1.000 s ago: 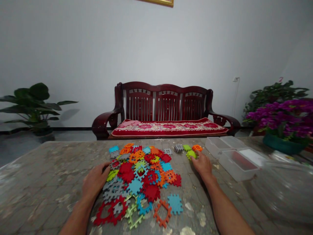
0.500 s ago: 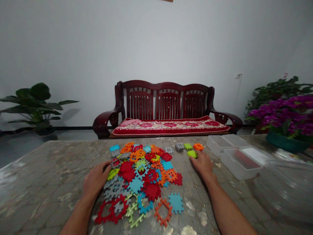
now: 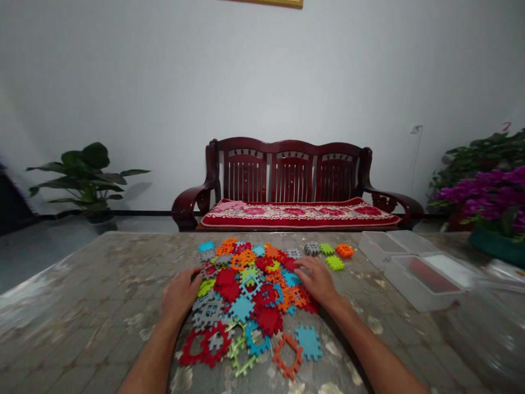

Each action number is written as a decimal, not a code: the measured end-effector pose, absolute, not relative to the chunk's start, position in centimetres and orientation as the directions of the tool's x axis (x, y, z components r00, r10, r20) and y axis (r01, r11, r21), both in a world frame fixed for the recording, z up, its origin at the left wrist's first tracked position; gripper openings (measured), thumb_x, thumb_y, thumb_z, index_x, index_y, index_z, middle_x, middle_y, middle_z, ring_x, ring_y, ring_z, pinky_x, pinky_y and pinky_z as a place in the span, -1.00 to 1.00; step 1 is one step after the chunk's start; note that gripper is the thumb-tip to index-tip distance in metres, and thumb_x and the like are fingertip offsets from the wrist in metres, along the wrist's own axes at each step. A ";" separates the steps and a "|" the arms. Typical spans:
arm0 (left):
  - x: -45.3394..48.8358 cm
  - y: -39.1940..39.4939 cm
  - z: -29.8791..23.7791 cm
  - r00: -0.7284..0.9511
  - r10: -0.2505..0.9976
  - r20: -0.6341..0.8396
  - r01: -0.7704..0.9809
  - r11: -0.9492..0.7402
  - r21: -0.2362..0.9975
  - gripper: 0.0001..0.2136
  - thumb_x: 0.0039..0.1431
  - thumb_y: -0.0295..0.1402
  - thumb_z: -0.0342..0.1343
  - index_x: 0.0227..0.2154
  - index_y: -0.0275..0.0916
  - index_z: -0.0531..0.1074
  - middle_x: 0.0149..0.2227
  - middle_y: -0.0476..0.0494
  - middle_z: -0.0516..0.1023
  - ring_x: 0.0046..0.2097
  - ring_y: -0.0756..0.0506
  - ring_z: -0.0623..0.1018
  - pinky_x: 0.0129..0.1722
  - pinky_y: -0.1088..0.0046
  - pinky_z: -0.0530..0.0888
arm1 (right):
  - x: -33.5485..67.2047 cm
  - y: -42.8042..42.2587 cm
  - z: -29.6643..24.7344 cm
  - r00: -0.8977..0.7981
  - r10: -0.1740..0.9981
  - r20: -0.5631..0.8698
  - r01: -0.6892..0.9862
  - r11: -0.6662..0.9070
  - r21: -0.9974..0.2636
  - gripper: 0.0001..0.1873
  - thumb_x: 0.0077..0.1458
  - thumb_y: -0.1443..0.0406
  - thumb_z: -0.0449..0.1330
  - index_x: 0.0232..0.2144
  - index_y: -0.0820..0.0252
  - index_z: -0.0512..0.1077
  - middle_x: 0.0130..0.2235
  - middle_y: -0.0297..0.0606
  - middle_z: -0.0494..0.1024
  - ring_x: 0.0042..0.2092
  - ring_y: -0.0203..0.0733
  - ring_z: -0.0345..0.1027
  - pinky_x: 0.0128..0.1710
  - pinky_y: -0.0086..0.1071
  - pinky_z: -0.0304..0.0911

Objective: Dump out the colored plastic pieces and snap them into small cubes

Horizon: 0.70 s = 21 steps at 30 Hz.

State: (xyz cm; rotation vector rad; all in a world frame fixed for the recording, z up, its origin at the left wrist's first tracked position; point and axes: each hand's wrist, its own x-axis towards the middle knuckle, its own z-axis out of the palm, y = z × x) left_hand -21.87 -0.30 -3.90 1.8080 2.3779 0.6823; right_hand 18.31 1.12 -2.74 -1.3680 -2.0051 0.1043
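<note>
A heap of flat interlocking toy tiles (image 3: 250, 295) in red, blue, orange, grey and green lies on the mottled table (image 3: 94, 306). My left hand (image 3: 180, 295) rests palm down at the heap's left edge, fingers curled loosely onto the tiles. My right hand (image 3: 315, 282) lies flat on the heap's right side, fingers stretched over blue and orange tiles. Apart from the heap sit a grey tile (image 3: 311, 248), two green tiles, the nearer one (image 3: 335, 262), and an orange tile (image 3: 344, 250), just beyond my right hand.
Two clear plastic boxes (image 3: 410, 268) stand at the right of the table, with a clear lid or bowl (image 3: 484, 328) nearer. Purple flowers (image 3: 488, 202) stand far right. A dark wooden bench (image 3: 293, 191) and a potted plant (image 3: 88, 178) are behind.
My right hand left the green tile among the separate tiles and moved left onto the heap. My left hand stayed at the heap's left edge. The view shifted slightly left.
</note>
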 end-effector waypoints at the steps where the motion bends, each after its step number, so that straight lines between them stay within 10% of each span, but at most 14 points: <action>1: -21.8 -0.3 -3.9 -0.300 0.930 0.214 0.898 0.200 0.392 -0.60 0.35 -0.26 -0.11 0.05 -0.16 0.57 0.09 -0.20 0.63 0.13 -0.25 0.56 0.13 0.18 0.45 | 17.0 1.1 -2.4 -0.255 0.841 0.478 0.758 0.481 -0.440 -0.78 0.22 0.30 0.19 -0.14 0.06 0.61 -0.10 -0.25 0.64 0.00 -0.11 0.42 0.08 -0.25 0.25; 13: -21.4 -0.7 -3.2 -0.308 0.936 0.173 0.890 0.219 0.399 -0.60 0.37 -0.25 -0.12 0.08 -0.16 0.55 0.14 -0.21 0.59 0.16 -0.26 0.54 0.16 0.13 0.42 | 12.5 2.6 -1.4 -0.436 0.790 0.431 0.767 0.577 -0.281 -0.86 0.23 0.25 0.26 -0.21 0.06 0.64 -0.15 -0.24 0.61 -0.07 -0.14 0.41 -0.01 -0.31 0.23; 21: -21.5 -0.6 -3.0 -0.297 0.941 0.163 0.890 0.211 0.405 -0.59 0.37 -0.25 -0.12 0.09 -0.17 0.54 0.14 -0.23 0.59 0.17 -0.25 0.53 0.18 0.13 0.41 | 15.1 2.2 -1.4 -0.144 0.831 0.537 0.695 0.471 -0.543 -0.67 0.33 0.19 0.05 -0.19 0.10 0.62 -0.16 -0.19 0.68 -0.09 -0.11 0.49 -0.02 -0.31 0.29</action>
